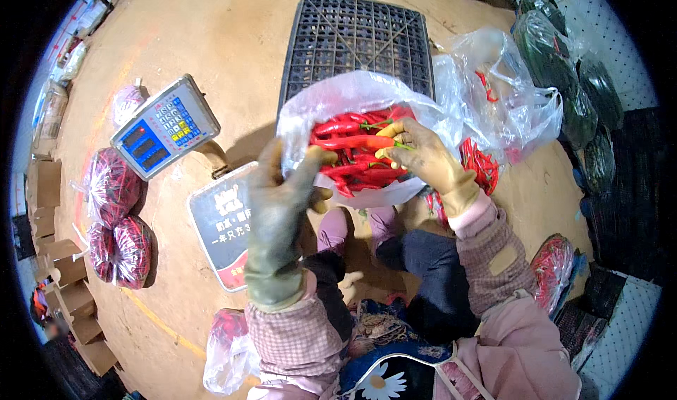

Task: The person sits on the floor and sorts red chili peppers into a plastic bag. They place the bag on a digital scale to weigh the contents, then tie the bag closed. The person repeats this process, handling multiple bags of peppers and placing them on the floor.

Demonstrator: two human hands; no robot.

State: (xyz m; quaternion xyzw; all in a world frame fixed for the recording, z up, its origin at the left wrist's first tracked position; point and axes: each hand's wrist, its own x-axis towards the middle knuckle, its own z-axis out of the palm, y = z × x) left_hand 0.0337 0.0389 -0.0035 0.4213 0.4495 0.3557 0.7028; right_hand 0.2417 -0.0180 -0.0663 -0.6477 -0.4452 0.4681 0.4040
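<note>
Before me a translucent plastic bag (365, 85) stands wide at its mouth, filled with red chili peppers (349, 172). My right hand (418, 157), in a yellowish rubber glove, pinches a long red chili pepper (351, 142) near its green stem, just above the others. My left hand (288, 188), in a darker, soiled glove and slightly blurred, is at the bag's left edge with thumb and fingers spread; whether it touches the bag is unclear. The bag partly covers a black plastic crate (359, 35).
A digital scale's display (165, 128) and its platform (225, 241) are at left, beside tied bags of red chilies (113, 188). At right lie a crumpled clear bag (508, 93), loose red chilies (478, 165) and bagged dark green produce (550, 67). Cardboard boxes (79, 305) line the far left.
</note>
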